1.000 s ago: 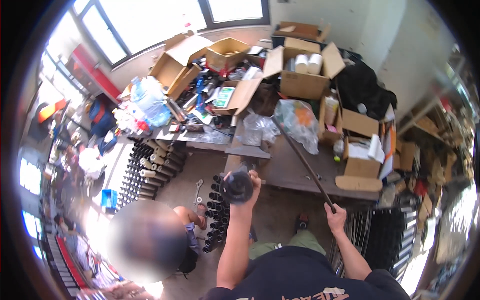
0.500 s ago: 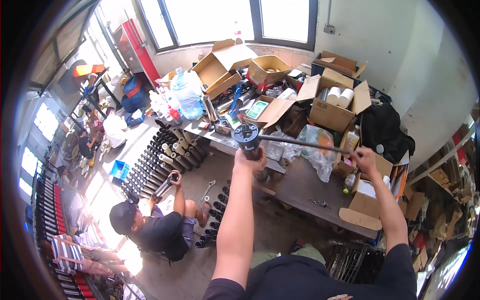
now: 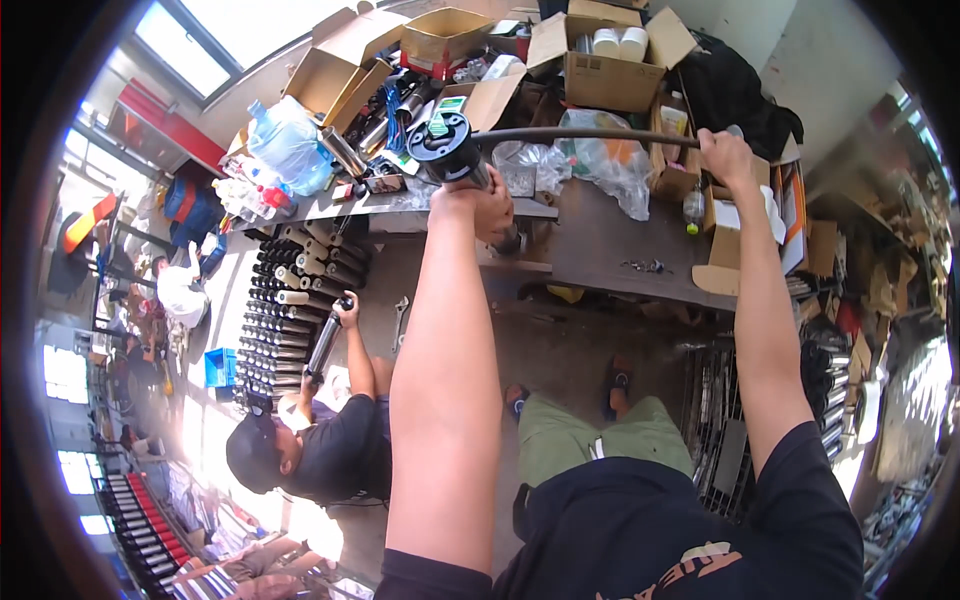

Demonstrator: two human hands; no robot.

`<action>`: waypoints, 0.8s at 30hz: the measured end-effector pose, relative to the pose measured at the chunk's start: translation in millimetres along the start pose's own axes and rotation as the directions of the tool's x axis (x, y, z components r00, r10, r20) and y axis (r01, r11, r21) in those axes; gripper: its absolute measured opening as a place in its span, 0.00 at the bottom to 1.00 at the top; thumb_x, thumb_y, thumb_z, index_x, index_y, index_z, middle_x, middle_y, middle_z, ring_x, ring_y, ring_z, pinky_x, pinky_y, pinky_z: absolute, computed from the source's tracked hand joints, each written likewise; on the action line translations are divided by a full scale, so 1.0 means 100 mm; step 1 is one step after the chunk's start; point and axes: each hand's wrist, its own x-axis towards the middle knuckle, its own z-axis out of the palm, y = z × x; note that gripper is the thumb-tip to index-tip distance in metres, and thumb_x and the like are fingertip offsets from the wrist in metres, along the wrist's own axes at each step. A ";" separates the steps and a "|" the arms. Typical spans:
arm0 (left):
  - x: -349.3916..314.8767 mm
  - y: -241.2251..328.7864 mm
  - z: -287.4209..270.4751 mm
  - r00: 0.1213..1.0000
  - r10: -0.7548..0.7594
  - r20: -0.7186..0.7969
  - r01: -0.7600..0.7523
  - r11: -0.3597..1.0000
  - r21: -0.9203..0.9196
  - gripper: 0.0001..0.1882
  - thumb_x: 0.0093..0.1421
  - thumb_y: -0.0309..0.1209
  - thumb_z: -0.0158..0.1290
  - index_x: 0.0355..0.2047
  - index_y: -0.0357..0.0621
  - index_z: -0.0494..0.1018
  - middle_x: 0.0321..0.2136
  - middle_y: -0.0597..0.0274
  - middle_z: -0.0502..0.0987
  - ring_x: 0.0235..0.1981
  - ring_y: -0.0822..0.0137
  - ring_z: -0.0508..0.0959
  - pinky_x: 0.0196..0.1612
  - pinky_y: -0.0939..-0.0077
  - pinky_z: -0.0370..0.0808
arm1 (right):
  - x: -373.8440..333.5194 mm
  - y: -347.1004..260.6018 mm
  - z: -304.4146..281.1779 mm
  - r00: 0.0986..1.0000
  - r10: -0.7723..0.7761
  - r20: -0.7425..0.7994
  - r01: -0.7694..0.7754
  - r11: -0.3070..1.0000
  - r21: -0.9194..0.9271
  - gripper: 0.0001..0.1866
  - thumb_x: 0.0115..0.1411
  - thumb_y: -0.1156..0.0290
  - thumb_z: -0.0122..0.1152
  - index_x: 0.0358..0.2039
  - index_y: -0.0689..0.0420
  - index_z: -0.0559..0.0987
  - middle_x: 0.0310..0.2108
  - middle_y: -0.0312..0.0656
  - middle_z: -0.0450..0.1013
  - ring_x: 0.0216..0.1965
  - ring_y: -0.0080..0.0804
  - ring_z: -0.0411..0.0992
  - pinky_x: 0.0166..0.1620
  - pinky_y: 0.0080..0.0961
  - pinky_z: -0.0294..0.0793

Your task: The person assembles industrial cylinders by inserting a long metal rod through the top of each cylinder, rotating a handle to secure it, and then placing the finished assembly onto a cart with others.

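Observation:
My left hand [image 3: 482,208] is wrapped around a metal cylinder [image 3: 472,178] below its round black end cap [image 3: 438,140], which has holes in its face. The cylinder leans over the front edge of the workbench, and part of it is hidden behind my hand and forearm. From the side of the cap a long dark rod [image 3: 600,133] reaches out to the right. My right hand [image 3: 728,160] is closed in a fist on the rod's far end. How the rod joins the cap cannot be made out.
On the workbench [image 3: 610,235] lie cardboard boxes [image 3: 610,80], plastic bags [image 3: 615,165], a water jug [image 3: 285,145] and small metal parts [image 3: 645,266]. To the left a seated co-worker [image 3: 330,445] holds another cylinder [image 3: 325,345] beside rows of standing cylinders [image 3: 275,340]. A metal rack [image 3: 725,440] stands at right.
The view has tilted down, so bench and hands sit higher in the picture. The rod lies closer to level across it. Both hands keep their hold. The co-worker's cylinder has shifted.

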 end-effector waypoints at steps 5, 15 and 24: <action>-0.12 0.01 -0.05 1.000 0.026 -0.008 -0.025 0.994 0.103 0.48 0.39 0.25 0.69 0.56 0.46 0.51 0.51 0.40 0.66 0.44 0.45 0.76 0.31 0.50 0.85 | 0.02 -0.13 -0.20 0.998 0.041 0.041 -0.040 0.999 -0.028 0.31 0.66 0.50 0.43 0.26 0.67 0.81 0.30 0.63 0.76 0.37 0.64 0.76 0.47 0.51 0.75; 0.03 0.06 0.16 0.992 -0.043 -0.115 0.059 0.987 0.146 0.27 0.58 0.39 0.55 0.52 0.48 0.55 0.46 0.44 0.69 0.36 0.44 0.79 0.23 0.47 0.82 | 0.06 0.06 -0.19 0.999 0.042 0.017 -0.040 0.996 -0.078 0.35 0.65 0.45 0.37 0.32 0.65 0.84 0.35 0.63 0.77 0.43 0.63 0.76 0.53 0.47 0.74; -0.03 0.06 -0.08 0.990 -0.117 0.081 0.117 0.993 0.012 0.39 0.40 0.22 0.67 0.52 0.42 0.60 0.51 0.49 0.66 0.41 0.46 0.77 0.32 0.48 0.83 | -0.05 -0.04 -0.31 0.989 -0.103 0.106 0.099 0.994 0.035 0.31 0.67 0.46 0.43 0.25 0.54 0.86 0.26 0.55 0.78 0.30 0.58 0.78 0.42 0.49 0.77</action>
